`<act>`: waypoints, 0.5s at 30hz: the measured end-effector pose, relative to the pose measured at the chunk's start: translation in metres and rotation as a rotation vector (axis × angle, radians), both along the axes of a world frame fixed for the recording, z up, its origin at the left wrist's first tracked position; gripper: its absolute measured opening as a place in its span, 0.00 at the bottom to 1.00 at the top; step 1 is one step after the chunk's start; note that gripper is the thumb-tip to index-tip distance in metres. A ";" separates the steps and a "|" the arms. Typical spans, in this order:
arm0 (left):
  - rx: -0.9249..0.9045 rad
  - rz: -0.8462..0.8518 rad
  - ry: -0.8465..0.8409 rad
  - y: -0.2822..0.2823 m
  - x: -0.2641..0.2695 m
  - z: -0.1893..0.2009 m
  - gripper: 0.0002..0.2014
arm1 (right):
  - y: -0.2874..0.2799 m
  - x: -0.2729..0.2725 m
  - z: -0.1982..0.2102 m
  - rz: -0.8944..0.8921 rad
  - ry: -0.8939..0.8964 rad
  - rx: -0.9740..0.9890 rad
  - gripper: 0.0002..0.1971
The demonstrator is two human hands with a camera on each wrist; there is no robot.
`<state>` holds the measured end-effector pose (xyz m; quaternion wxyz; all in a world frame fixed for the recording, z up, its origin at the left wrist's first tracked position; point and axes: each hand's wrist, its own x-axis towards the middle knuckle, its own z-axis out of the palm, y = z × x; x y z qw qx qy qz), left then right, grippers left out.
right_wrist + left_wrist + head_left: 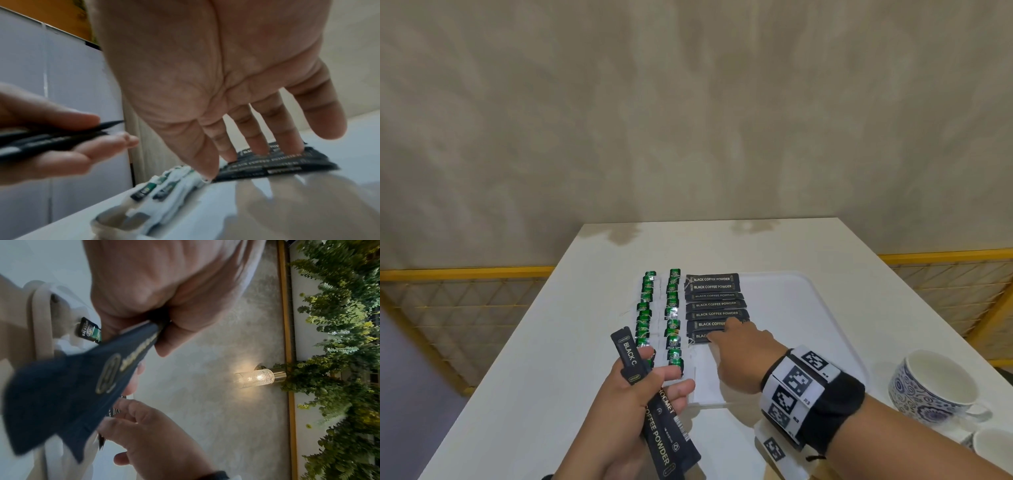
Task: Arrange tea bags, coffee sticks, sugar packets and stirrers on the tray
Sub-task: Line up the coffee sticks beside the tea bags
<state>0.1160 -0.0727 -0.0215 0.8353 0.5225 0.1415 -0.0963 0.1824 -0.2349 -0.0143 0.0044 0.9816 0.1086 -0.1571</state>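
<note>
A white tray lies on the white table. Two columns of green tea bags run along its left side. To their right, several black coffee sticks lie stacked in a column. My right hand reaches over the tray with straight fingers, the fingertips pressing on the nearest sticks of that column. My left hand hovers at the tray's near left corner and grips a few more black coffee sticks, seen close up and blurred as dark sticks in the left wrist view.
A blue-and-white patterned cup stands on the table to the right of the tray, with a second cup nearer me. A yellow-framed railing runs behind the table on both sides. The tray's right half is bare.
</note>
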 end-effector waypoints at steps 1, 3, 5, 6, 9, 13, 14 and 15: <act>-0.017 0.011 -0.007 -0.001 0.000 0.000 0.17 | -0.002 -0.004 0.004 0.017 0.001 0.050 0.18; -0.082 0.054 -0.023 -0.005 0.002 0.002 0.17 | -0.004 -0.016 0.015 0.063 0.038 0.229 0.15; -0.160 0.113 -0.028 -0.008 0.003 0.002 0.18 | -0.003 -0.032 0.025 0.092 0.124 0.458 0.14; -0.196 0.135 -0.027 -0.010 0.003 0.002 0.18 | -0.002 -0.039 0.030 0.091 0.163 0.555 0.13; -0.293 0.143 -0.037 -0.017 0.000 0.005 0.15 | 0.001 -0.051 0.032 0.060 0.207 0.744 0.12; -0.352 0.093 -0.054 -0.022 -0.005 0.009 0.15 | 0.000 -0.053 0.030 -0.065 0.205 0.974 0.06; -0.354 0.081 -0.058 -0.022 -0.006 0.009 0.16 | -0.002 -0.053 0.030 -0.094 0.220 1.011 0.06; -0.347 0.071 -0.058 -0.021 -0.006 0.008 0.17 | -0.003 -0.053 0.030 -0.114 0.225 1.024 0.06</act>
